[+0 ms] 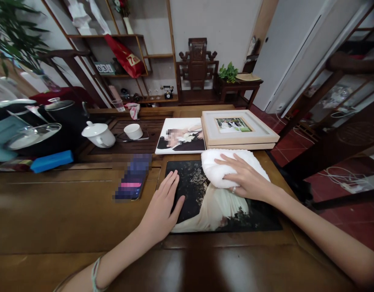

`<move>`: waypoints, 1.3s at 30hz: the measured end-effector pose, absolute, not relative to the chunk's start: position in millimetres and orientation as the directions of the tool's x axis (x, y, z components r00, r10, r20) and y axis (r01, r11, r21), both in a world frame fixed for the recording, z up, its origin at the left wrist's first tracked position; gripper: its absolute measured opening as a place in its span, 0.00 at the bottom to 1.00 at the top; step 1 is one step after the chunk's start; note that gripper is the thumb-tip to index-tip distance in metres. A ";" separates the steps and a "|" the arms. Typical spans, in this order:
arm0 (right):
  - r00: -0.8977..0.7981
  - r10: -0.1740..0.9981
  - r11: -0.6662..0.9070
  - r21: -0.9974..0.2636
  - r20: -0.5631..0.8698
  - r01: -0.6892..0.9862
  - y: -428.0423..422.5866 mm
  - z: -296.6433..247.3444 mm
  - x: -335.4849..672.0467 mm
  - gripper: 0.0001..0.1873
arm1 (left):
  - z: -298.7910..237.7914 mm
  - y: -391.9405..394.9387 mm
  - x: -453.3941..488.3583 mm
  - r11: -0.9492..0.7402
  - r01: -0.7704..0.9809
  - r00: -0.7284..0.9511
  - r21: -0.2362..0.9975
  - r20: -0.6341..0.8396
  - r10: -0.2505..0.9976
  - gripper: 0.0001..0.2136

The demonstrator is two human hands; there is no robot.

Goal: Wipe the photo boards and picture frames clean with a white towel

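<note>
A dark photo panel (pixel 187 190) showing a pale flowing gown lies on the wooden table in front of me. My left hand (pixel 165 198) rests on its left edge, fingers stretched out and holding nothing. A folded white towel (pixel 213 170) covers the panel's upper right part. My right hand (pixel 244 176), wearing a ring, holds the towel and presses it down, with the fingers bent over its top. The towel hides part of the picture beneath it.
Behind the panel lie a white photo board (pixel 181 144) and stacked framed photos (pixel 256 132). A phone (pixel 134 178) is left of my left hand. Farther left are a white lidded cup (pixel 98 134), a small white bowl (pixel 133 131), a blue box (pixel 52 161) and dark pots (pixel 57 117).
</note>
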State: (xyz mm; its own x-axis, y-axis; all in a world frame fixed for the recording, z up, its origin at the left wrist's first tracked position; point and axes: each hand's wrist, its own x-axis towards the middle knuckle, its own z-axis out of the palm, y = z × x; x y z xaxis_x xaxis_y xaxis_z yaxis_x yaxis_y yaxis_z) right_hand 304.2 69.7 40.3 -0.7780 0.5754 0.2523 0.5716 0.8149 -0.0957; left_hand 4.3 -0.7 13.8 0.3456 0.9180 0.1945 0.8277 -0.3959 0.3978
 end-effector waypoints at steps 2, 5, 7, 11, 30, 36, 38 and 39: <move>-0.797 0.563 0.825 -0.102 0.219 0.555 63.7 42.3 306.0 0.16 | 15.0 -0.5 5.0 -0.406 0.826 0.345 0.392 0.219 0.913 0.25; -0.815 0.539 0.842 -0.131 0.214 0.523 31.2 46.4 303.2 0.18 | 15.4 -0.3 5.5 -0.423 0.823 0.342 0.379 0.265 0.902 0.24; -0.820 0.525 0.851 -0.161 0.228 0.500 -2.8 48.3 297.6 0.14 | 14.7 -0.1 5.6 -0.430 0.825 0.342 0.366 0.281 0.897 0.23; -0.831 0.486 0.874 -0.163 0.272 0.458 -53.1 48.2 289.9 0.07 | 13.1 0.6 5.4 -0.439 0.824 0.352 0.357 0.286 0.892 0.23; -0.825 0.505 0.863 -0.174 0.255 0.474 -23.8 48.8 295.5 0.11 | 15.4 3.1 1.6 -0.431 0.807 0.341 0.403 0.277 0.898 0.21; -0.849 0.456 0.888 -0.198 0.267 0.414 -31.3 41.4 303.0 0.11 | 14.5 1.3 1.6 -0.385 0.829 0.343 0.406 0.175 0.923 0.24; -0.835 0.479 0.877 -0.177 0.270 0.446 -2.7 38.0 309.1 0.14 | 15.5 1.7 1.5 -0.394 0.831 0.361 0.394 0.158 0.919 0.24; -0.823 0.497 0.868 -0.158 0.276 0.471 13.4 37.0 311.2 0.16 | 16.1 2.0 1.6 -0.400 0.831 0.369 0.386 0.156 0.916 0.24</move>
State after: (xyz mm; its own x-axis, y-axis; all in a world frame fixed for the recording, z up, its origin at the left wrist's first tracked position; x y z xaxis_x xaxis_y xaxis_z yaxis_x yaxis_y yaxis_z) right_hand 311.2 13.4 37.0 -0.8228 0.4967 0.2763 0.4710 0.8679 -0.1575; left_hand 1.6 2.0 16.1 0.3687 0.9163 0.1563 0.8310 -0.4003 0.3862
